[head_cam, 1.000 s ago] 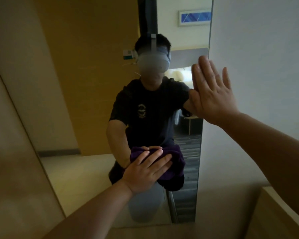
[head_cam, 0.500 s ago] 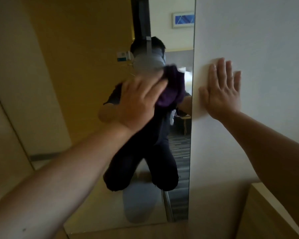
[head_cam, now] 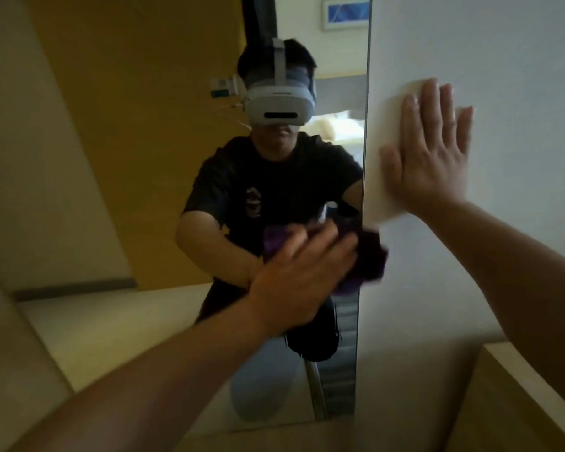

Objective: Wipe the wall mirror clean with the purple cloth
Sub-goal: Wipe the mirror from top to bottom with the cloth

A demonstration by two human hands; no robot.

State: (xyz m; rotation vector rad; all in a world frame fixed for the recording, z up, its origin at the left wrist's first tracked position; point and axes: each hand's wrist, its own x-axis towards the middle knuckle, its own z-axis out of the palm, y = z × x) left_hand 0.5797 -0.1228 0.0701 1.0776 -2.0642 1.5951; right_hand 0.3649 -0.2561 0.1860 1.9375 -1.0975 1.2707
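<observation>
The wall mirror (head_cam: 163,158) fills the left and middle of the view, its right edge meeting a pale wall (head_cam: 503,44). In the glass a kneeling person in a dark shirt and a white headset is reflected. The right hand (head_cam: 428,151) lies flat against the wall just beside the mirror edge, grip released, fingers spread. The left hand (head_cam: 302,275), blurred, presses the purple cloth (head_cam: 369,256) against the glass at the mirror's right edge, fingers splayed over it
</observation>
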